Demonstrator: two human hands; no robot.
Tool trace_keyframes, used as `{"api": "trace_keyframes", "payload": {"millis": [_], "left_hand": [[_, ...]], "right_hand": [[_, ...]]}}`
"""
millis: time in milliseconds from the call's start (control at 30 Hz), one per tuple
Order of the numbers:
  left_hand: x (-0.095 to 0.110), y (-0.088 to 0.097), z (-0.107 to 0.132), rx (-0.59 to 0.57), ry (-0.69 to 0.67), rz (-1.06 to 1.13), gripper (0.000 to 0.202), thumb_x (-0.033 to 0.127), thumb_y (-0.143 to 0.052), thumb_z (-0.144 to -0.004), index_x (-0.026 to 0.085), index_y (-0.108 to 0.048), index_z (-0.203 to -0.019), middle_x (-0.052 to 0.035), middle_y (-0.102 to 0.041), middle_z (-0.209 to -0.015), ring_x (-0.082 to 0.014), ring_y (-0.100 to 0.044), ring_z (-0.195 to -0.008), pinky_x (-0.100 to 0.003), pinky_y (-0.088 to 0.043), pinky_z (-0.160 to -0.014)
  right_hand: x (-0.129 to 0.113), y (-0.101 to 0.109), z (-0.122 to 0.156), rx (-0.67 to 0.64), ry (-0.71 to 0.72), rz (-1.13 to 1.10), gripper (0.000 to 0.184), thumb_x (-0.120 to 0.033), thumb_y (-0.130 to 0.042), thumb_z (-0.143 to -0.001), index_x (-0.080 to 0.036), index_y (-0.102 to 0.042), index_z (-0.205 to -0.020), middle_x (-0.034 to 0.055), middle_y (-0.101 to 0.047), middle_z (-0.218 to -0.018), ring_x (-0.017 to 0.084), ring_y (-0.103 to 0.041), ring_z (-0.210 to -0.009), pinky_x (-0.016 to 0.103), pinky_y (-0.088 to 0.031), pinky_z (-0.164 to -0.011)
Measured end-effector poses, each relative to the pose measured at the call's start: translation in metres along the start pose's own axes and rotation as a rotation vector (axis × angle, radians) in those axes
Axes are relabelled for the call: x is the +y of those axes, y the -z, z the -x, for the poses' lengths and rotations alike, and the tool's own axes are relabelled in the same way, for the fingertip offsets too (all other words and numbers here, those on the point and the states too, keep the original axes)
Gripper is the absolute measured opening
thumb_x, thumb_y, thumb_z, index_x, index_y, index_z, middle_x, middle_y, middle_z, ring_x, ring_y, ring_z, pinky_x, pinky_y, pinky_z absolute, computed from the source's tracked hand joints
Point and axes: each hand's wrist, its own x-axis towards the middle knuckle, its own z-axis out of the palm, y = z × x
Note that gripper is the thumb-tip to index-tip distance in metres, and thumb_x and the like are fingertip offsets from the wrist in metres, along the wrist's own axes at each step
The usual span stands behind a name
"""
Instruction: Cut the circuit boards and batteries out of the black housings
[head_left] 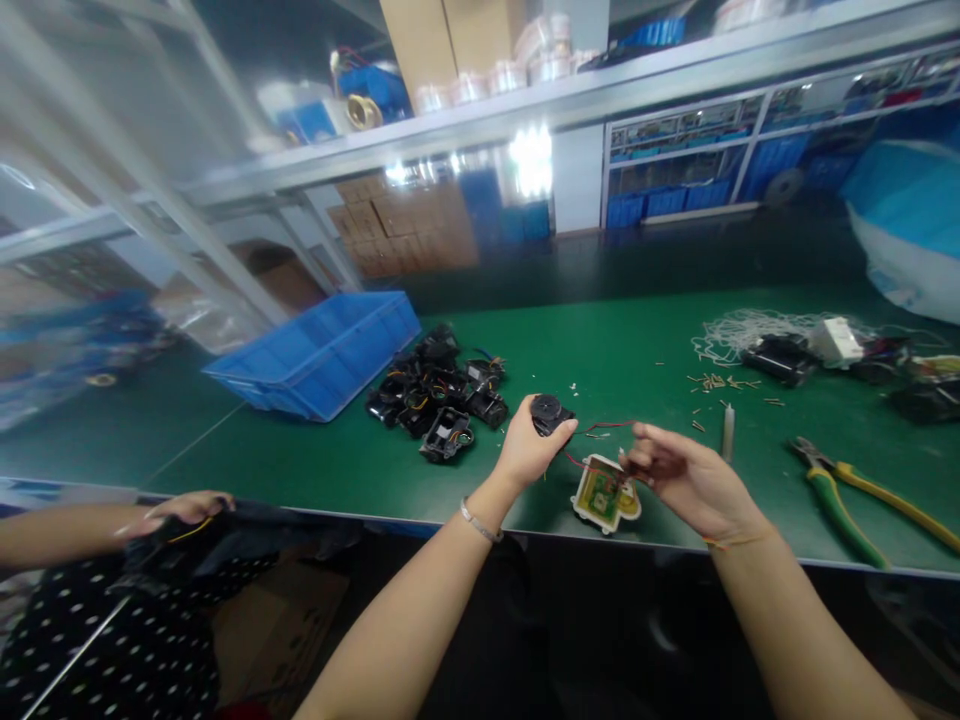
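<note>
My left hand (527, 445) is closed around a small black housing (550, 413) with a round part on top. Thin red and black wires (600, 427) run from that housing to my right hand (679, 475), whose thumb and fingers pinch them. Just below the wires, near the table's front edge, is a green circuit board in a pale frame (604, 495); a red wire reaches it too. Whether my right fingers also touch the board, I cannot tell.
Left of my hands lie several black housings (442, 385) beside a blue bin (322, 355). To the right are pliers (840, 490), a white tube (728, 432), scattered screws (716, 382) and tangled white cord (750, 330). At far left, another person's hand (187, 508) holds a black part.
</note>
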Motion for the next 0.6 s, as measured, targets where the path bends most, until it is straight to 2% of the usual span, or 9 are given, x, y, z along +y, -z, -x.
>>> {"api": "trace_keyframes", "payload": {"millis": [67, 133, 233, 300, 367, 433, 467, 533, 600], "left_hand": [[-0.005, -0.001, -0.002, 0.019, 0.022, 0.028, 0.037, 0.042, -0.072, -0.068, 0.016, -0.057, -0.090, -0.0020, -0.059, -0.084, -0.0154, -0.054, -0.077, -0.028, -0.042, -0.075], [-0.009, 0.001, -0.006, 0.075, 0.084, 0.139, 0.036, 0.042, -0.072, -0.068, 0.016, -0.058, -0.089, -0.0014, -0.059, -0.083, -0.0144, -0.053, -0.076, -0.027, -0.042, -0.075], [-0.011, 0.005, -0.011, 0.153, 0.196, 0.350, 0.036, 0.042, -0.073, -0.066, 0.016, -0.059, -0.086, -0.0003, -0.060, -0.082, -0.0121, -0.053, -0.074, -0.026, -0.042, -0.075], [-0.012, 0.006, -0.011, 0.150, 0.255, 0.437, 0.036, 0.041, -0.075, -0.064, 0.015, -0.060, -0.085, 0.0007, -0.060, -0.080, -0.0109, -0.053, -0.071, -0.025, -0.041, -0.073], [-0.011, 0.003, -0.008, 0.096, 0.294, 0.480, 0.037, 0.041, -0.076, -0.062, 0.015, -0.061, -0.084, 0.0011, -0.060, -0.078, -0.0104, -0.053, -0.069, -0.024, -0.041, -0.071], [-0.010, -0.003, -0.004, 0.020, 0.320, 0.482, 0.037, 0.041, -0.076, -0.062, 0.015, -0.061, -0.084, 0.0011, -0.060, -0.076, -0.0106, -0.053, -0.068, -0.024, -0.041, -0.069], [-0.009, -0.007, -0.002, -0.018, 0.325, 0.473, 0.037, 0.041, -0.076, -0.062, 0.015, -0.062, -0.084, 0.0008, -0.060, -0.075, -0.0108, -0.053, -0.068, -0.024, -0.041, -0.068], [-0.009, -0.015, 0.001, -0.094, 0.330, 0.463, 0.034, 0.042, -0.075, -0.064, 0.014, -0.062, -0.080, -0.0002, -0.060, -0.073, -0.0115, -0.053, -0.066, -0.024, -0.041, -0.065], [-0.009, -0.021, 0.001, -0.112, 0.337, 0.463, 0.033, 0.043, -0.074, -0.065, 0.013, -0.061, -0.075, -0.0003, -0.059, -0.070, -0.0115, -0.052, -0.064, -0.024, -0.040, -0.062]], "right_hand": [[0.001, 0.000, 0.004, -0.093, -0.072, -0.097, 0.026, -0.042, -0.056, -0.084, -0.016, -0.061, -0.086, -0.0116, -0.021, -0.046, 0.006, -0.020, -0.038, 0.028, -0.043, -0.061], [0.007, 0.002, 0.010, -0.256, -0.193, -0.061, 0.030, -0.043, -0.051, -0.088, -0.015, -0.062, -0.085, -0.0138, -0.010, -0.042, 0.005, -0.006, -0.036, 0.025, -0.035, -0.048], [0.016, 0.000, 0.017, -0.407, -0.274, 0.112, 0.033, -0.044, -0.051, -0.088, -0.017, -0.058, -0.070, -0.0121, -0.015, -0.038, 0.006, -0.010, -0.035, 0.022, -0.022, -0.041], [0.017, -0.005, 0.017, -0.312, -0.118, 0.197, 0.037, -0.044, -0.052, -0.088, -0.017, -0.054, -0.062, -0.0058, -0.038, -0.046, 0.008, -0.029, -0.041, 0.023, -0.029, -0.045], [0.014, -0.014, 0.012, -0.132, 0.125, 0.207, 0.039, -0.044, -0.052, -0.088, -0.018, -0.054, -0.059, 0.0033, -0.060, -0.081, 0.013, -0.053, -0.069, 0.025, -0.041, -0.063], [0.011, -0.025, 0.005, -0.015, 0.302, 0.118, 0.037, -0.044, -0.050, -0.089, -0.020, -0.055, -0.062, 0.0037, -0.058, -0.114, 0.018, -0.052, -0.104, 0.029, -0.041, -0.086], [0.009, -0.031, 0.001, 0.001, 0.340, 0.050, 0.035, -0.045, -0.048, -0.089, -0.021, -0.056, -0.064, 0.0029, -0.058, -0.117, 0.019, -0.050, -0.110, 0.032, -0.039, -0.092], [0.011, -0.041, -0.006, -0.001, 0.350, -0.083, 0.032, -0.046, -0.045, -0.090, -0.024, -0.056, -0.070, 0.0027, -0.063, -0.097, 0.018, -0.055, -0.098, 0.035, -0.039, -0.093], [0.017, -0.049, -0.010, 0.011, 0.332, -0.130, 0.033, -0.046, -0.043, -0.091, -0.024, -0.055, -0.070, -0.0016, -0.052, -0.064, 0.015, -0.053, -0.068, 0.036, -0.042, -0.086]]}}
